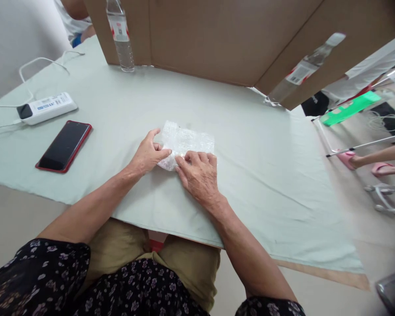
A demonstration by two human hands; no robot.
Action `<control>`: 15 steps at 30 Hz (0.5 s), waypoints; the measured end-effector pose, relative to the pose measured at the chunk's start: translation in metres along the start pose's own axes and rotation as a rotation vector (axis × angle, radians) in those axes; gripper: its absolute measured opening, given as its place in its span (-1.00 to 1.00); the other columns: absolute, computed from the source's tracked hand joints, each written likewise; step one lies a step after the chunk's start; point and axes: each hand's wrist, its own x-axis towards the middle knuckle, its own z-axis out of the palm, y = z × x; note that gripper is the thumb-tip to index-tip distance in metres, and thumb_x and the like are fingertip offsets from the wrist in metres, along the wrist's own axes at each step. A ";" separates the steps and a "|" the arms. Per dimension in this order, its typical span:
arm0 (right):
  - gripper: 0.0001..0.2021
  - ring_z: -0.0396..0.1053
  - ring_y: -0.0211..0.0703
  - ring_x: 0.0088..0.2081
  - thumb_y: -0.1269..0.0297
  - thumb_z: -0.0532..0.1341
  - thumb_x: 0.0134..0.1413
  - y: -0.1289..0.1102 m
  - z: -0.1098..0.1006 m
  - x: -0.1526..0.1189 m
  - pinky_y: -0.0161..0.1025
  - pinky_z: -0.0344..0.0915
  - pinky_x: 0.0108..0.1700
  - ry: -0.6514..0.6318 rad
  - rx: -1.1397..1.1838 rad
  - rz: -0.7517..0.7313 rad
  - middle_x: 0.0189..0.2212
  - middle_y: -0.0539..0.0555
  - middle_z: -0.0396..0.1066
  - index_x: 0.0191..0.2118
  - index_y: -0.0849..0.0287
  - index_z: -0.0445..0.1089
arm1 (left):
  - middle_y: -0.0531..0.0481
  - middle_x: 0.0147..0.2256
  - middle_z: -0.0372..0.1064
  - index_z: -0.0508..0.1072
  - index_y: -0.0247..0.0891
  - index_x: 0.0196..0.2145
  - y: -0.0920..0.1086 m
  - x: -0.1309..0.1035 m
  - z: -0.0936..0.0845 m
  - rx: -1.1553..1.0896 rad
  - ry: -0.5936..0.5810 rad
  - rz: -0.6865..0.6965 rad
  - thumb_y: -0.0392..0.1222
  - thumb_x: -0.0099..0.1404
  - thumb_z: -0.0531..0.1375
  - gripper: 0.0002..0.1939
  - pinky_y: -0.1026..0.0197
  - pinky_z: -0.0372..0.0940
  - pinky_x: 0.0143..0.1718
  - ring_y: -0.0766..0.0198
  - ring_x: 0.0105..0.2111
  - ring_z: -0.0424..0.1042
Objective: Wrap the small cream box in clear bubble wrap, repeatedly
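A piece of clear bubble wrap (187, 139) lies on the pale green cloth of the table (250, 175), in front of my body. Its near left part looks folded or bunched, and whether something is inside cannot be made out. My left hand (149, 153) grips its left edge, thumb on top and fingers at the side. My right hand (199, 173) rests on the near right part with its fingers bent and pressed onto the plastic.
A phone with a red case (64, 146) and a white power strip (48, 108) with cables lie at left. Bottles stand at the back left (121, 41) and back right (303, 72) against a cardboard screen (210, 39). Other people are partly visible beyond, near a metal frame.
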 end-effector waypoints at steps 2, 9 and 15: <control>-0.78 0.21 -0.01 -0.16 0.22 0.15 0.34 0.000 0.000 0.000 -0.02 -0.01 -0.05 -0.002 -0.005 0.000 -0.16 0.11 0.44 0.01 0.08 0.42 | 0.20 -0.49 0.31 0.13 -0.38 0.32 0.000 0.000 0.003 -0.098 0.025 -0.076 -0.28 0.08 0.34 -0.13 0.31 0.22 -0.47 0.40 -0.55 0.31; -0.74 0.25 0.01 -0.15 0.21 0.17 0.33 -0.001 -0.002 0.002 -0.02 0.01 -0.03 -0.016 0.007 0.013 -0.14 0.11 0.47 0.07 0.10 0.38 | 0.12 -0.56 0.32 0.42 -0.35 -0.36 0.004 0.003 0.007 -0.301 -0.059 -0.289 -0.30 0.08 0.34 -0.82 0.34 0.11 -0.69 0.42 -0.63 0.28; -0.86 0.28 0.02 -0.15 0.21 0.19 0.30 -0.001 -0.003 0.003 -0.02 0.01 -0.01 -0.019 0.028 0.031 -0.17 0.11 0.51 -0.12 0.13 0.41 | 0.19 -0.62 0.30 0.36 -0.29 -0.39 0.007 0.002 0.013 -0.394 -0.081 -0.204 -0.32 0.02 0.34 -0.77 0.36 0.13 -0.71 0.44 -0.69 0.25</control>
